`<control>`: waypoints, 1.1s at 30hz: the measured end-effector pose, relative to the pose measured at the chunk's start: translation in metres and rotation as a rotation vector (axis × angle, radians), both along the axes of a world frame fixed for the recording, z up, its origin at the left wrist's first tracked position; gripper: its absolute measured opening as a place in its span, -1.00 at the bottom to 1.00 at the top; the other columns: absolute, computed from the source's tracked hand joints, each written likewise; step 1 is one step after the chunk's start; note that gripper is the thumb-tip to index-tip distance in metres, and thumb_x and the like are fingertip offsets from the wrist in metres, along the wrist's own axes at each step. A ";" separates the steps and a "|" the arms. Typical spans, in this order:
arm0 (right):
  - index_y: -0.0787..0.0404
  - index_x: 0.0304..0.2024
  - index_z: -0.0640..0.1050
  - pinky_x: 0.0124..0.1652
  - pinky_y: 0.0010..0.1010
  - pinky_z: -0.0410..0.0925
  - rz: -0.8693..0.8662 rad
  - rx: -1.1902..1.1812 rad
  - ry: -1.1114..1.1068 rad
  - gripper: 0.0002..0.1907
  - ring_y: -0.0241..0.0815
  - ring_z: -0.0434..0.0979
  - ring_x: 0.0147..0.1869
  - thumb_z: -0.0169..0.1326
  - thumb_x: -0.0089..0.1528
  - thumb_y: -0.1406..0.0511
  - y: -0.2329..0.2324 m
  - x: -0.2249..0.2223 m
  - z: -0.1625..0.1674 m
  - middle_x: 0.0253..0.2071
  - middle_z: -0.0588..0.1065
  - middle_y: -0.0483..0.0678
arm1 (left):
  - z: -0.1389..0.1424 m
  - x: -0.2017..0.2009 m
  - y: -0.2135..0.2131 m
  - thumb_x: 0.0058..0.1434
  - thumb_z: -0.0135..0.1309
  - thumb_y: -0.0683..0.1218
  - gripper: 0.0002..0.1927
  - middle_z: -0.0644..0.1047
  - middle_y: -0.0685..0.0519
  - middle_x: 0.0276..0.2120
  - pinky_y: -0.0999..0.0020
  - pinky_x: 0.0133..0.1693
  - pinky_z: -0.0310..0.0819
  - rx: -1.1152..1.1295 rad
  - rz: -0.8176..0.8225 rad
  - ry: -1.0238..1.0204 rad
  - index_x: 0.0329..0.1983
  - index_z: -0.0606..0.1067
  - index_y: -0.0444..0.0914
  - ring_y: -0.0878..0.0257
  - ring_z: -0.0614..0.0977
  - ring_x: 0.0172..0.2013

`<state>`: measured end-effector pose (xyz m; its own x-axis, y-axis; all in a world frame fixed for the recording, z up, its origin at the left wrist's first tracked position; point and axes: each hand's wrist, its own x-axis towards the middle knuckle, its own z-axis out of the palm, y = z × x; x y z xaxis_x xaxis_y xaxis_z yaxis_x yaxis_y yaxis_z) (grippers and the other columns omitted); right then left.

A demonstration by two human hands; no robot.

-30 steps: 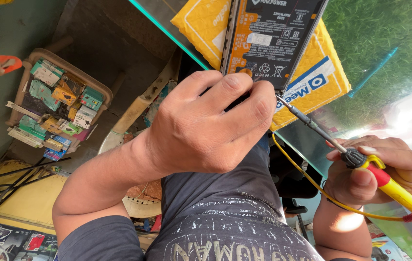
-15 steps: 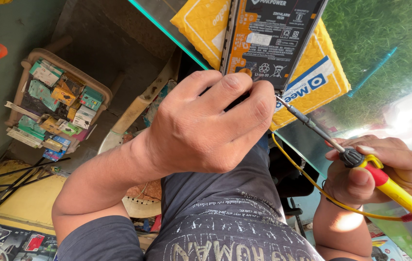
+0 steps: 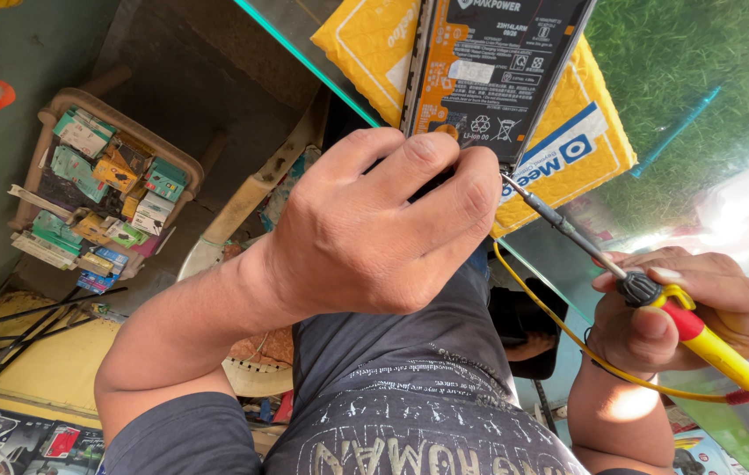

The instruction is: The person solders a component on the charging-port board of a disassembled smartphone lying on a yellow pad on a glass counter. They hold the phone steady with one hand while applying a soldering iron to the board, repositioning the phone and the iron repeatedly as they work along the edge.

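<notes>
A small phone repair stall or workshop, cramped and sunlit. Glass-topped desk [image 3: 322,70] with a green edge, carrying an opened phone [image 3: 489,62] with its black battery exposed on a yellow padded envelope [image 3: 374,40]. Soldering iron [image 3: 656,303] with a red and yellow handle and a yellow cord, tip near the phone's lower edge. Beside the seat, a tray [image 3: 106,189] crammed with small boxed spare parts in green, orange and white. Loose black wires [image 3: 32,325] below, printed packets [image 3: 23,440] on the floor.
</notes>
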<state>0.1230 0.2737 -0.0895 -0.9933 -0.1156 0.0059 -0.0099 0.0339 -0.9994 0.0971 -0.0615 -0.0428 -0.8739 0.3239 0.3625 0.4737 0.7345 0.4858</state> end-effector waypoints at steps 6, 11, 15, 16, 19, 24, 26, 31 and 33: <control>0.36 -0.10 0.47 -0.29 -0.30 0.59 -0.010 -0.023 0.002 -0.52 -0.05 0.61 -0.41 0.38 0.33 0.10 -0.001 0.000 -0.001 -0.38 0.51 0.10 | 0.000 -0.001 0.000 0.21 0.12 -0.27 -0.89 0.48 0.02 -0.10 0.39 -0.18 0.44 -0.012 0.002 0.007 -0.22 0.58 -0.40 0.21 0.53 -0.09; 0.33 -0.08 0.43 -0.33 -0.38 0.55 -0.057 -0.023 0.003 -0.49 -0.10 0.59 -0.43 0.36 0.35 0.06 -0.002 0.001 0.001 -0.34 0.48 0.08 | 0.003 0.000 0.001 0.25 0.13 -0.26 -0.90 0.48 0.03 -0.10 0.39 -0.18 0.45 -0.021 0.010 -0.002 -0.20 0.58 -0.40 0.22 0.53 -0.10; 0.34 -0.08 0.42 -0.34 -0.38 0.55 -0.056 -0.028 0.011 -0.48 -0.10 0.59 -0.43 0.35 0.35 0.05 -0.001 0.000 0.001 -0.34 0.49 0.07 | 0.001 0.000 0.001 0.21 0.10 -0.27 -0.87 0.48 0.03 -0.09 0.39 -0.17 0.46 -0.015 0.007 -0.007 -0.19 0.58 -0.41 0.22 0.53 -0.10; 0.34 -0.08 0.42 -0.34 -0.38 0.55 -0.057 -0.033 0.009 -0.48 -0.10 0.59 -0.43 0.35 0.35 0.06 -0.001 0.000 0.000 -0.34 0.49 0.08 | 0.001 0.000 0.001 0.21 0.10 -0.27 -0.86 0.48 0.03 -0.08 0.39 -0.16 0.46 -0.019 0.005 -0.006 -0.19 0.58 -0.41 0.22 0.53 -0.10; 0.35 -0.09 0.42 -0.35 -0.37 0.55 -0.057 -0.041 -0.005 -0.49 -0.09 0.58 -0.44 0.35 0.34 0.07 0.000 0.001 0.000 -0.33 0.48 0.08 | 0.001 0.001 0.000 0.22 0.10 -0.28 -0.86 0.48 0.02 -0.07 0.39 -0.15 0.46 -0.027 0.000 -0.002 -0.18 0.58 -0.42 0.22 0.53 -0.09; 0.35 -0.09 0.42 -0.34 -0.36 0.56 -0.059 -0.059 -0.015 -0.49 -0.09 0.59 -0.43 0.36 0.34 0.08 0.001 0.000 0.000 -0.33 0.48 0.07 | 0.002 0.001 0.000 0.22 0.09 -0.28 -0.87 0.48 0.01 -0.07 0.39 -0.15 0.46 -0.019 -0.001 -0.002 -0.19 0.58 -0.42 0.21 0.54 -0.09; 0.35 -0.09 0.42 -0.33 -0.35 0.56 -0.060 -0.066 -0.017 -0.49 -0.09 0.59 -0.43 0.35 0.34 0.08 0.000 0.000 0.000 -0.33 0.48 0.08 | 0.000 0.001 -0.001 0.22 0.09 -0.28 -0.87 0.48 0.01 -0.07 0.39 -0.15 0.47 -0.019 -0.003 -0.005 -0.19 0.58 -0.41 0.21 0.54 -0.09; 0.37 -0.08 0.44 -0.31 -0.35 0.57 -0.065 -0.068 -0.020 -0.50 -0.08 0.60 -0.42 0.34 0.36 0.08 0.001 0.004 -0.003 -0.35 0.49 0.09 | -0.001 0.001 -0.001 0.24 0.09 -0.28 -0.88 0.48 0.02 -0.06 0.39 -0.14 0.47 -0.021 -0.004 -0.010 -0.19 0.57 -0.41 0.21 0.54 -0.08; 0.38 -0.09 0.45 -0.29 -0.32 0.58 -0.068 -0.075 -0.021 -0.51 -0.06 0.61 -0.42 0.34 0.36 0.09 0.005 0.004 -0.006 -0.35 0.49 0.09 | -0.003 0.000 -0.001 0.24 0.09 -0.28 -0.89 0.48 0.01 -0.06 0.38 -0.13 0.47 -0.018 -0.005 -0.014 -0.19 0.56 -0.41 0.21 0.54 -0.07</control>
